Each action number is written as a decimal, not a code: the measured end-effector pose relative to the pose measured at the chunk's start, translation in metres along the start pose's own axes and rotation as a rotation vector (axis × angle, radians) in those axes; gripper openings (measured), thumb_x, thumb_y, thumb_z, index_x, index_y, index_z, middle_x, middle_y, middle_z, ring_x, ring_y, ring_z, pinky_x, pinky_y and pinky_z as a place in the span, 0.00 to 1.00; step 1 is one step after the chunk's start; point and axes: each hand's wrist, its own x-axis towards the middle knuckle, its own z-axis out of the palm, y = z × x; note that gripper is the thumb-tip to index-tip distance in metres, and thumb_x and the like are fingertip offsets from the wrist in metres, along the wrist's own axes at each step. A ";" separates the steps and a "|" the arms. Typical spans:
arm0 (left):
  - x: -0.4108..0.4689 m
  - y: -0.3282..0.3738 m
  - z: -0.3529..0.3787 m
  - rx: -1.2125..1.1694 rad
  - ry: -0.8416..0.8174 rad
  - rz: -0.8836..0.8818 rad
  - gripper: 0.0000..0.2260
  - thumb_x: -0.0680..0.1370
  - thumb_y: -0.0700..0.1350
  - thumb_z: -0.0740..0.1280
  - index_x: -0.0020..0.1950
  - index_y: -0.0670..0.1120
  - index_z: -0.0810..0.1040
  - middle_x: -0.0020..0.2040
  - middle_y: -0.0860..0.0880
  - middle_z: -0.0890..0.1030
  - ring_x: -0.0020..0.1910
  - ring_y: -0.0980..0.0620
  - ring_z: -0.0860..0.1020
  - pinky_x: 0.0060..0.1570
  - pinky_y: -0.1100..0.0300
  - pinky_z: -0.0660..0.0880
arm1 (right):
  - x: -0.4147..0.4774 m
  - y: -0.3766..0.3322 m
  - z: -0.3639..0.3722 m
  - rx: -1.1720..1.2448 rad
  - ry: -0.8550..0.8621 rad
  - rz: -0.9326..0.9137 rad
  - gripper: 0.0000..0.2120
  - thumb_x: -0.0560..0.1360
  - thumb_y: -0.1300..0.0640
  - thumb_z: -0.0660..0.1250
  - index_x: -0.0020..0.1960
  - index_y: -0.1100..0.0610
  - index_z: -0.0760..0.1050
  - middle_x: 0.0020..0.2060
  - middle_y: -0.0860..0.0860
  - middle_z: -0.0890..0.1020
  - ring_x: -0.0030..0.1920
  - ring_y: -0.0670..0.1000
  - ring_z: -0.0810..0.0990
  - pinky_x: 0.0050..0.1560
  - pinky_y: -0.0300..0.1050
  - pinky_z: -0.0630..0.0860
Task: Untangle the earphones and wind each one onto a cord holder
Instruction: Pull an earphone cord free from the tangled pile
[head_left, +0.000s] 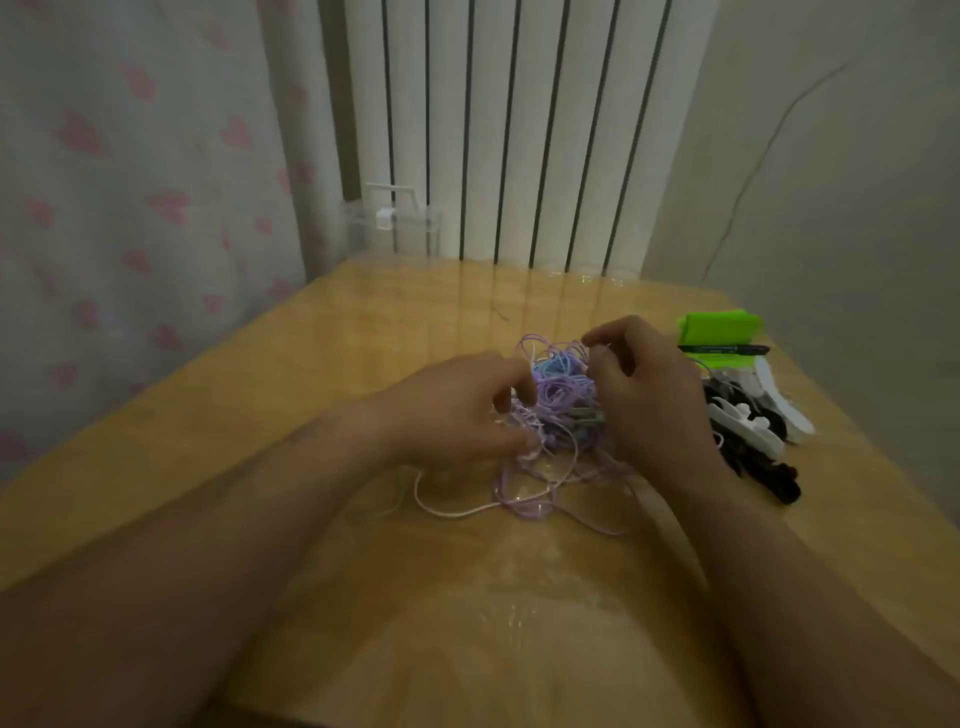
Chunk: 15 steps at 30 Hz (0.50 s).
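Observation:
A tangled clump of earphone cords (558, 387), purple, light blue and white, lies in the middle of the wooden table (260, 415). Loose loops trail from it toward me (519, 506). My left hand (457, 410) grips the clump's left side with curled fingers. My right hand (649, 395) pinches cords at its right and top edge. White cord holders (743, 421) and black ones (774, 480) lie in a heap just right of my right hand.
A green packet (719, 325) and a black marker pen (722, 349) lie at the table's far right. A clear plastic box (389, 228) stands at the back edge before a white radiator (519, 130). A patterned curtain (130, 182) hangs at the left.

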 end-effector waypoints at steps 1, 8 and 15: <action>0.002 0.002 0.006 0.071 -0.047 -0.027 0.23 0.73 0.66 0.74 0.61 0.57 0.75 0.53 0.56 0.77 0.50 0.55 0.77 0.51 0.53 0.76 | 0.000 -0.001 0.000 -0.003 0.003 -0.007 0.06 0.82 0.57 0.66 0.53 0.49 0.80 0.37 0.43 0.80 0.36 0.43 0.77 0.36 0.42 0.70; 0.009 -0.007 0.031 -0.056 0.112 -0.150 0.09 0.76 0.56 0.74 0.50 0.53 0.81 0.42 0.57 0.80 0.43 0.56 0.78 0.46 0.53 0.77 | 0.000 -0.002 0.002 -0.025 -0.014 -0.041 0.05 0.81 0.57 0.67 0.52 0.50 0.81 0.33 0.43 0.78 0.34 0.43 0.75 0.35 0.44 0.72; 0.002 -0.023 0.005 -0.285 0.276 -0.087 0.06 0.78 0.56 0.72 0.46 0.55 0.81 0.50 0.54 0.79 0.52 0.56 0.77 0.51 0.60 0.71 | 0.002 0.000 0.003 -0.021 -0.013 -0.038 0.05 0.82 0.56 0.66 0.52 0.50 0.81 0.33 0.44 0.79 0.33 0.44 0.75 0.33 0.44 0.69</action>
